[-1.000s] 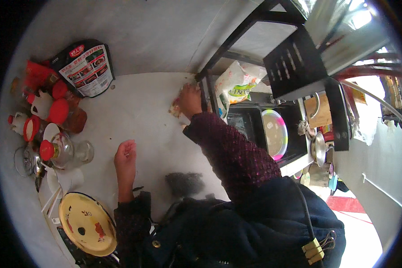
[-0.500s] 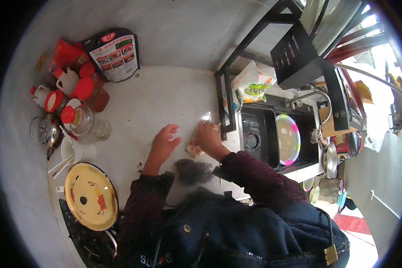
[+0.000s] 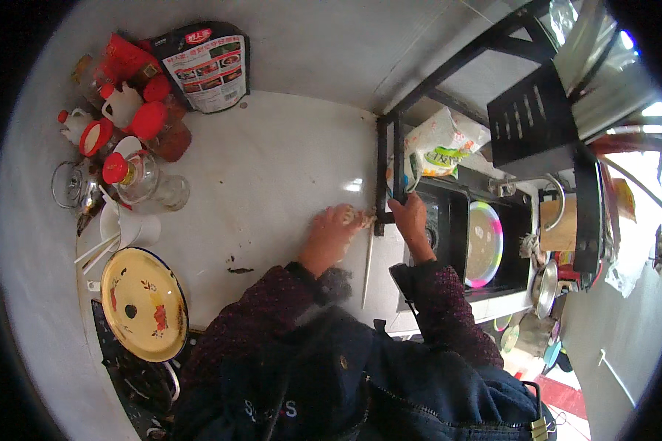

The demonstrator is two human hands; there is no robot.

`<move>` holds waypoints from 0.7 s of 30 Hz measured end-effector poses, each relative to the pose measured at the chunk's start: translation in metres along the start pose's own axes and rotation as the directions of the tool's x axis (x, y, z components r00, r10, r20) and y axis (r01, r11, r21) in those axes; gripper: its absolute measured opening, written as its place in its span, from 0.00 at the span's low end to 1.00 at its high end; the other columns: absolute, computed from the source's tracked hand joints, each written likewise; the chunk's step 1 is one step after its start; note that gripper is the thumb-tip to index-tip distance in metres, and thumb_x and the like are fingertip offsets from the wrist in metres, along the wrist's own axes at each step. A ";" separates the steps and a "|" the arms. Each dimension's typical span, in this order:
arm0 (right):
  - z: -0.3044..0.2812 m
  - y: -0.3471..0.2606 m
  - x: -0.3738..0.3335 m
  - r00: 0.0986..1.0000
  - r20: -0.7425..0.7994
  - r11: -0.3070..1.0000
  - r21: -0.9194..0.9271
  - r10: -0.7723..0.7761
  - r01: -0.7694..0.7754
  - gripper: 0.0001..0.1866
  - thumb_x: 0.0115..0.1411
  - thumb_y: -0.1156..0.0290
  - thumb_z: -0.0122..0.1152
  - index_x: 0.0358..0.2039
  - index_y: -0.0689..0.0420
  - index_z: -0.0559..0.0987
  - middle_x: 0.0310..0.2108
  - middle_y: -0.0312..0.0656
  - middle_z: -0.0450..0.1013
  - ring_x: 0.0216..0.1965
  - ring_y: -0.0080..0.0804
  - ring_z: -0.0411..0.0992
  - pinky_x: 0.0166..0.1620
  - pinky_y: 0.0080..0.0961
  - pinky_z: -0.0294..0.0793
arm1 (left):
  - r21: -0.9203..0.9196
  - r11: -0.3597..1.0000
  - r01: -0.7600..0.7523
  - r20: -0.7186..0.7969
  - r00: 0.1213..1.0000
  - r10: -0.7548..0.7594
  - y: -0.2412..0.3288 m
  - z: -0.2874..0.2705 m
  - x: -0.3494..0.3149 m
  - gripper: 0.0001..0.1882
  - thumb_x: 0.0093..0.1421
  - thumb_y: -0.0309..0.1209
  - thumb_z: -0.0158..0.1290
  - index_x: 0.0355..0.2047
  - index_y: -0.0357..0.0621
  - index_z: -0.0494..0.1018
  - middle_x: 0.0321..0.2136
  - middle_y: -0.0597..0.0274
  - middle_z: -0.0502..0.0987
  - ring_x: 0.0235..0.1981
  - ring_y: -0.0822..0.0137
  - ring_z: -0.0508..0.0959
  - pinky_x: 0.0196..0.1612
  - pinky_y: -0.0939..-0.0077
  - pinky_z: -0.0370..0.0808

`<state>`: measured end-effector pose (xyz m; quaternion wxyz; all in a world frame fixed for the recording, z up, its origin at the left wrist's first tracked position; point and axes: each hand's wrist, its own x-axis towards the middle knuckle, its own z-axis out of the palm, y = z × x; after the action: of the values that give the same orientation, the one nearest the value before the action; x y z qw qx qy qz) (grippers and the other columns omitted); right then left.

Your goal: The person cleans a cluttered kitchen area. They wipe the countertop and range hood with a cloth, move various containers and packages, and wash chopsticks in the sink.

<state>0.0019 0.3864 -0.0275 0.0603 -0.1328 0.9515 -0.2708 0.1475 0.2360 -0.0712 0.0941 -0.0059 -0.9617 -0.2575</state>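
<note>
The rag (image 3: 357, 217) had just changed hands: half a second earlier it was under the right hand (image 3: 413, 224), and now the left hand (image 3: 332, 239) had it. The left fingers were bent over the pale, crumpled cloth, grasping it against the counter (image 3: 287, 162), right beside the foot of the black rack (image 3: 381, 165). The right hand had gone to the sink side of that rack; whether its fingers gripped the leg or anything else I could not tell. For the work in hand, this seemed to put the cloth at the counter's sink-side end — a hand on either side of the rack.

Taking the left hand as the clock's centre, a dark scrap (image 3: 240, 270) lay on the pale counter at eight, with a yellow plate or lid (image 3: 129, 287) beyond. Red-topped jars (image 3: 148, 121) and a glass bottle (image 3: 136, 185) crowded ten; a black pouch (image 3: 207, 73) leaned at eleven against the grey wall (image 3: 309, 51). A white bag (image 3: 438, 143) stood at two — and the black sink (image 3: 460, 228), with a bright-rimmed basin (image 3: 499, 253) inside, lay at three.
</note>
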 end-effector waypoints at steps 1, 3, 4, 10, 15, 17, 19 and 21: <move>0.005 0.003 0.001 0.999 -0.021 0.999 -0.018 -0.027 0.027 0.17 0.47 0.63 0.64 0.34 0.62 0.75 0.29 0.51 0.76 0.33 0.51 0.75 0.37 0.41 0.73 | 0.020 1.000 -0.015 -0.024 1.000 0.016 0.001 0.000 0.000 0.27 0.48 0.31 0.58 0.52 0.53 0.69 0.53 0.57 0.64 0.48 0.52 0.66 0.47 0.59 0.69; 0.006 0.008 0.003 0.996 -0.016 0.996 0.012 -0.088 0.088 0.16 0.45 0.67 0.62 0.33 0.63 0.74 0.28 0.53 0.75 0.32 0.54 0.74 0.36 0.43 0.73 | 0.028 0.999 -0.023 -0.018 1.000 0.024 -0.001 0.001 0.002 0.23 0.50 0.30 0.55 0.50 0.52 0.70 0.51 0.58 0.65 0.46 0.54 0.66 0.45 0.61 0.70; 0.005 0.009 0.004 0.994 0.008 0.994 -0.001 -0.105 0.105 0.16 0.45 0.67 0.63 0.33 0.63 0.74 0.28 0.53 0.75 0.32 0.54 0.74 0.36 0.43 0.72 | 0.016 1.000 -0.014 0.008 1.000 0.014 -0.002 0.001 0.003 0.22 0.51 0.30 0.54 0.49 0.51 0.71 0.50 0.59 0.65 0.46 0.54 0.66 0.45 0.62 0.70; 0.003 0.016 0.006 0.992 0.070 0.993 -0.035 -0.109 0.112 0.13 0.48 0.67 0.60 0.25 0.66 0.74 0.23 0.56 0.73 0.29 0.55 0.73 0.33 0.45 0.70 | -0.064 0.992 0.110 0.079 0.991 -0.105 -0.015 0.005 0.012 0.11 0.55 0.28 0.50 0.39 0.48 0.72 0.43 0.58 0.67 0.44 0.54 0.68 0.43 0.62 0.74; 0.005 0.020 0.004 0.986 0.050 0.980 -0.117 -0.156 0.161 0.13 0.50 0.66 0.59 0.23 0.67 0.74 0.20 0.55 0.73 0.25 0.51 0.74 0.29 0.42 0.69 | -0.163 0.967 0.195 0.067 0.980 -0.186 -0.035 -0.006 0.025 0.07 0.55 0.28 0.50 0.35 0.46 0.72 0.39 0.55 0.69 0.41 0.51 0.72 0.41 0.59 0.73; 0.006 0.019 0.001 0.992 0.076 0.991 -0.088 -0.098 0.104 0.15 0.51 0.63 0.59 0.25 0.65 0.73 0.25 0.59 0.72 0.31 0.59 0.71 0.35 0.48 0.69 | -0.279 0.883 0.377 0.082 0.926 -0.370 -0.048 -0.011 0.052 0.08 0.55 0.28 0.50 0.36 0.45 0.72 0.36 0.54 0.70 0.39 0.50 0.73 0.41 0.57 0.73; 0.006 0.017 -0.003 0.991 0.050 0.975 -0.178 -0.128 0.135 0.17 0.54 0.61 0.58 0.27 0.65 0.73 0.28 0.60 0.72 0.33 0.60 0.72 0.36 0.49 0.69 | -0.290 0.888 0.358 -0.082 0.915 -0.396 -0.060 -0.014 0.088 0.09 0.53 0.27 0.52 0.36 0.45 0.73 0.36 0.54 0.71 0.39 0.49 0.73 0.42 0.57 0.72; 0.007 0.012 -0.005 0.998 0.062 0.992 -0.123 -0.034 0.041 0.16 0.55 0.60 0.57 0.27 0.64 0.72 0.27 0.59 0.72 0.32 0.60 0.71 0.35 0.49 0.69 | -0.290 0.894 0.342 -0.246 0.876 -0.415 -0.075 -0.018 0.126 0.10 0.52 0.26 0.54 0.37 0.45 0.73 0.36 0.53 0.72 0.39 0.48 0.73 0.42 0.57 0.71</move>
<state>0.0055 0.3944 -0.0391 0.0752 -0.1621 0.9617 -0.2079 0.0228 0.1577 -0.0702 0.1854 0.2118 -0.8802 -0.3821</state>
